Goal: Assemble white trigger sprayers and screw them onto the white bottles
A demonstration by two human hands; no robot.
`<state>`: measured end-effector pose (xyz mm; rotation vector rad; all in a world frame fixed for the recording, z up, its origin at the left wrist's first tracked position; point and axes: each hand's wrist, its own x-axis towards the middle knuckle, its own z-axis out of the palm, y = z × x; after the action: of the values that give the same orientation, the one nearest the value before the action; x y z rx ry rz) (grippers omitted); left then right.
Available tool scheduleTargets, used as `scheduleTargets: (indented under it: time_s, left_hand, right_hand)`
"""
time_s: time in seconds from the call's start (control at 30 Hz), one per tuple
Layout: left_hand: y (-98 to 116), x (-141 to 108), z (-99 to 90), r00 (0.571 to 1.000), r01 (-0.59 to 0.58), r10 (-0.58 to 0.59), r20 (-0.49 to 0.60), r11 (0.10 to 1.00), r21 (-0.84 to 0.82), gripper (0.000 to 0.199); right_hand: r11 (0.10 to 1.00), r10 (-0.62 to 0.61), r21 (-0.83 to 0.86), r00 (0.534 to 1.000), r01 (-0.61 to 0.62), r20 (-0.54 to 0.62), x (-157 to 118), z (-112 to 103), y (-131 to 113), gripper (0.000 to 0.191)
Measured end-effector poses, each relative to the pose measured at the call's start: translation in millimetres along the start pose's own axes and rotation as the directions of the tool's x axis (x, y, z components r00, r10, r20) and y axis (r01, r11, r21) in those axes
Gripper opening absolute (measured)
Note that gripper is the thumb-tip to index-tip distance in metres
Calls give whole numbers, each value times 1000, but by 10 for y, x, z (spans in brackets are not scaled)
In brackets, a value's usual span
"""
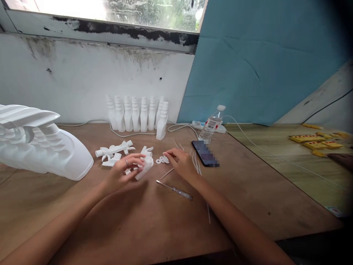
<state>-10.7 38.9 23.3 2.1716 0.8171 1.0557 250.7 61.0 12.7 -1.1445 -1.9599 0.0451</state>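
A white spray trigger head (148, 165) is held tilted in the curled fingers of my left hand (126, 166), just above the table. To its right, my right hand (180, 162) pinches with thumb and forefinger; whatever is between the fingertips is too small to make out. Several small white ring washers (160, 160) lie directly beside those fingertips. More white spray trigger heads (114, 151) are heaped beyond my left hand. A screwdriver with a clear handle (176, 190) rests in front of my hands. Thin white tubes (196, 162) lie scattered around my right wrist, partly hidden by the arm.
White bottles (135, 117) stand in a row by the wall. Large white bottles (68, 154) lie at the left. A phone (204, 152), water bottle (211, 124) and power strip (220, 129) sit right of centre. Yellow pieces (311, 139) and another person's blurred hand appear far right.
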Motion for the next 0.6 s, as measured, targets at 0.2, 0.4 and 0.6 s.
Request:
scheduleTargets:
  time_s: [0.2, 0.4, 0.6]
  left_hand:
    - [-1, -324, 219, 977, -104, 96, 192, 994, 34, 14]
    - [-48, -352, 116, 975, -120, 85, 206, 979, 162, 15]
    - [26, -347, 108, 972, -64, 25, 232, 984, 165, 16]
  right_hand:
    - [949, -235, 201, 970, 243, -62, -240, 115, -280, 13]
    - [846, -524, 153, 849, 511, 64, -379, 182, -284, 24]
    - [846, -527, 215, 829, 489, 187, -344, 158, -338, 33]
